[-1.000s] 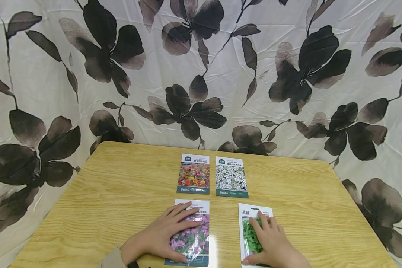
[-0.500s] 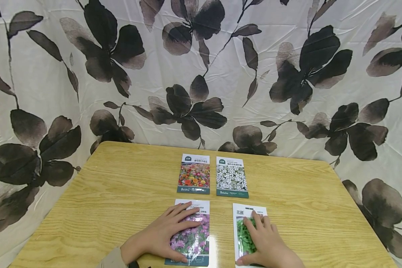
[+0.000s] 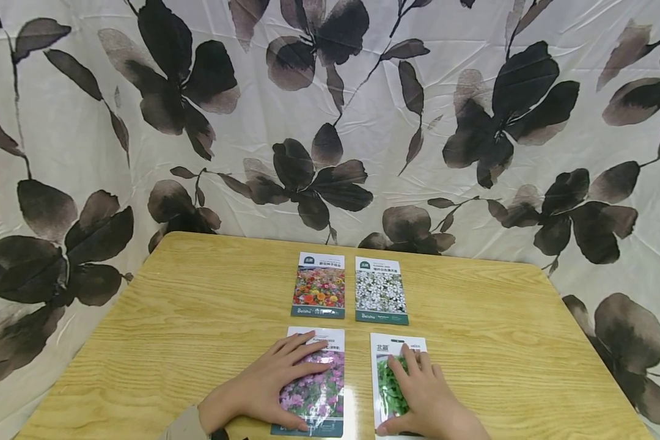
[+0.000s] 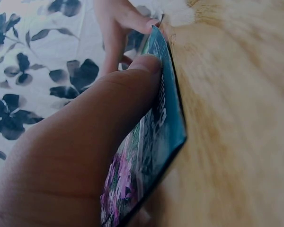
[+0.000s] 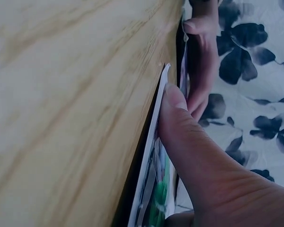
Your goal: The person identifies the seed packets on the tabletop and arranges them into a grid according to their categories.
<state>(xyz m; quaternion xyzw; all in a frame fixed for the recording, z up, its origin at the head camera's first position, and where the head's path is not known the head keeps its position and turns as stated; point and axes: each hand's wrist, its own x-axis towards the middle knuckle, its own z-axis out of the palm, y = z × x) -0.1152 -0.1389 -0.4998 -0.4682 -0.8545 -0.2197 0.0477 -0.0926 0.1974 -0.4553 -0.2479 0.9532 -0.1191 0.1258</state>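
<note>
My left hand (image 3: 272, 385) lies with spread fingers on a seed packet with pink-purple flowers (image 3: 330, 394), which is flat on the table. To its right, my right hand (image 3: 426, 394) rests with extended fingers on a white seed packet with green leaves (image 3: 386, 388). A narrow strip of table separates these two packets. The left wrist view shows my left thumb (image 4: 132, 80) on the packet's teal lower band. My right thumb (image 5: 180, 118) touches the leaf packet's lower edge in the right wrist view. The hands cover part of both packets.
Behind the hands lie a packet of mixed colourful flowers (image 3: 319, 287) and, right of it, a packet of white flowers (image 3: 381, 290), side by side with a small gap. The wooden table (image 3: 198, 293) ends at a floral cloth (image 3: 242, 122) hanging behind it.
My right hand has slid the leaf packet leftward across the table, closer to the purple-flower packet. The left hand and the other packets have stayed in place.
</note>
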